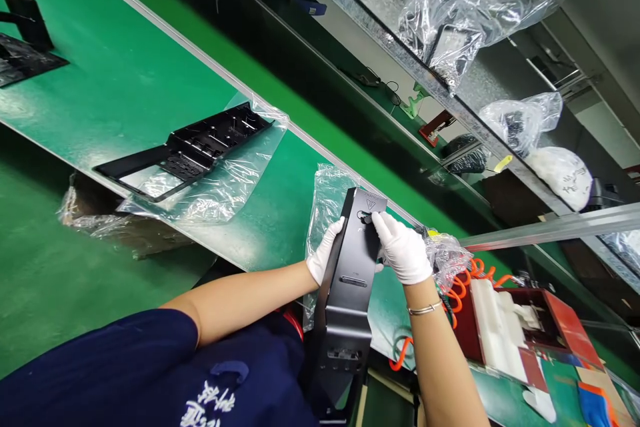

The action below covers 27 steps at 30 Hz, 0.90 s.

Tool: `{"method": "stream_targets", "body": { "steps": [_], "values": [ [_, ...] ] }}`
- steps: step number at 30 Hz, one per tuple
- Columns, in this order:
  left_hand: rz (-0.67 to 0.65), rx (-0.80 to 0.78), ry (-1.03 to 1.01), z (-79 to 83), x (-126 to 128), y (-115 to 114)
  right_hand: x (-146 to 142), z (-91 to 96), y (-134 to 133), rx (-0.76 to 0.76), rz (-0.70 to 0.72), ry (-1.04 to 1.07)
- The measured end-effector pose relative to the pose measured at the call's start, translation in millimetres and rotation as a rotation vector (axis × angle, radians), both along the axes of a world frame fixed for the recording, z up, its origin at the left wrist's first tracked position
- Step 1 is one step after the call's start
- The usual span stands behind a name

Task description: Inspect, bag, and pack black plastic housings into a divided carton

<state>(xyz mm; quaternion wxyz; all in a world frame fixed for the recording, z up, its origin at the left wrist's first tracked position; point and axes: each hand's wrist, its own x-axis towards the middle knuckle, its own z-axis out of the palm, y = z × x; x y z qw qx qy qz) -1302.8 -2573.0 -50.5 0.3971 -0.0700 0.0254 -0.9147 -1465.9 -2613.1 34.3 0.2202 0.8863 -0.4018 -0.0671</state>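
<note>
Closest to me is the person's dark blue sleeve (125,373), and both bare forearms reach out from there to a black panel (350,280) standing upright at the near edge of the green belt (125,80). The left hand (325,252), in a white glove, is curled around the panel's left edge, with its fingers closed on it and steadying it. The right hand (403,250), also gloved, sits at the panel's upper right. Its thumb and fingertips are pressed together on a small dark piece (367,217) on the panel's face just under the top, though I cannot make out what that piece is. A thin bracelet (425,309) hangs on the wrist below the right hand. A clear plastic bag (327,193) stands crumpled right behind the panel. Up the belt, well to the left of the panel, a black frame part (187,150) lies flat on a plastic sheet. To the right of the panel an orange coiled hose (463,287) runs beside a red fixture (565,327) holding a white block.
</note>
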Motion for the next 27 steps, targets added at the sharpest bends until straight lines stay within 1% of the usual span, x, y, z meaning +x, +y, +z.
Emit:
{"method": "stream_targets", "body": {
  "steps": [2, 4, 5, 7, 9, 10, 12, 16, 19, 21, 22, 23, 25, 27],
  "values": [
    [-0.006, 0.027, 0.011, -5.2, -0.5, -1.5, -2.0, -7.6, 2.9, 0.021, -0.009, -0.040],
    [-0.007, 0.043, 0.022, -10.0, -1.2, -2.6, -1.7, -13.2, 6.2, -0.004, -0.027, -0.153],
    [-0.009, 0.040, 0.029, -11.5, -1.5, -3.0, -0.1, -14.3, 7.5, -0.033, -0.042, -0.258],
    [-0.023, 0.014, 0.045, -12.1, -1.7, -3.3, 5.9, -12.7, 8.7, -0.082, -0.077, -0.532],
    [-0.038, -0.001, 0.053, -9.7, -1.4, -3.0, 14.6, -8.4, 8.1, -0.064, -0.089, -0.752],
    [-0.036, 0.004, 0.051, -7.9, -1.1, -2.8, 19.3, -6.5, 7.1, -0.041, -0.083, -0.803],
    [-0.011, 0.037, 0.031, -4.0, -0.5, -2.6, 27.4, -5.1, 4.7, -0.002, -0.057, -0.793],
    [0.048, 0.123, -0.053, 2.4, 1.0, -3.2, 35.3, -10.4, 1.9, -0.025, -0.012, -0.670],
    [0.051, 0.130, -0.076, 6.8, 2.5, -3.1, 36.0, -11.9, 3.6, -0.125, 0.067, -0.490],
    [0.054, 0.108, -0.055, 9.4, 3.4, -2.7, 35.8, -10.8, 5.4, -0.193, 0.127, -0.370],
    [0.054, 0.097, -0.043, 10.3, 3.7, -2.5, 35.6, -10.3, 6.1, -0.205, 0.135, -0.332],
    [0.051, 0.088, -0.036, 10.5, 3.9, -2.4, 35.4, -10.1, 6.7, -0.198, 0.121, -0.308],
    [0.043, 0.080, -0.044, 8.8, 3.9, -2.3, 34.7, -10.8, 7.4, -0.137, 0.065, -0.295],
    [0.041, 0.086, -0.068, 4.1, 3.4, -2.2, 33.5, -12.3, 7.5, -0.067, 0.008, -0.350]
  ]
}}
